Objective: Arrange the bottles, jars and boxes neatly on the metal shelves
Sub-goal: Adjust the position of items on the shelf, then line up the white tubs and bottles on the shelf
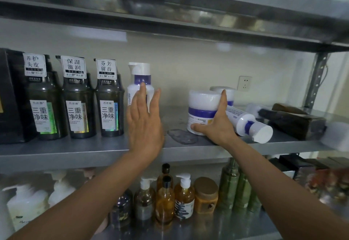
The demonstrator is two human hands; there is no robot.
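Observation:
On the middle metal shelf (75, 151) stand three dark green bottles (78, 105) with white labels. Right of them a white pump bottle (138, 77) with a purple band stands upright. My left hand (144, 120) is held flat in front of it, fingers straight, their tips at its body. My right hand (217, 124) holds a white jar (201, 107) with a purple band, thumb along its base, index finger up its right side. A second white jar (228, 90) stands behind. Another white pump bottle (249, 124) lies on its side to the right.
A black box (9, 98) stands at the shelf's far left and a dark box (290, 120) lies at the right. The lower shelf carries amber bottles (165, 202), a brown-lidded jar (205, 194), green bottles (236, 188) and white pump bottles (28, 205). A wall socket (244, 83) sits behind.

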